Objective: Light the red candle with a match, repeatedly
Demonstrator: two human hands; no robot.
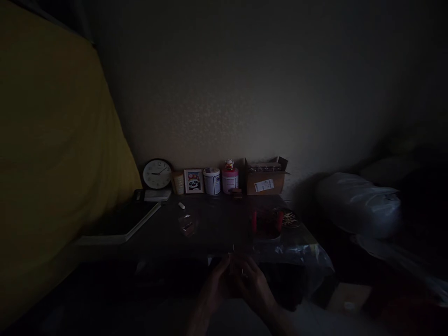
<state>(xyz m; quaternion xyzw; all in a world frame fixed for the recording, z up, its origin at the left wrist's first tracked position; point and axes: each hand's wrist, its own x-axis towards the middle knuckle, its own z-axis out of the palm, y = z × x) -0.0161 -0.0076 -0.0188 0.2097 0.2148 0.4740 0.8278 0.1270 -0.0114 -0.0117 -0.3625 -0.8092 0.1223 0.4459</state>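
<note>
small object (234, 264) between left hand (217, 282), right hand (255, 284); grip unclear

A dim room in a home: a low dark table (217, 224) against a papered wall, with a clock (157, 174), a framed picture (193, 181), jars (212, 180) and a cardboard box (266, 177) along its far edge; a yellow cushion (52, 154) fills the left.

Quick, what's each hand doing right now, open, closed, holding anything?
Left hand: fingers curled inward, close to the other hand; too dark to tell a grip.
Right hand: fingers curled too; cannot be told.
</note>
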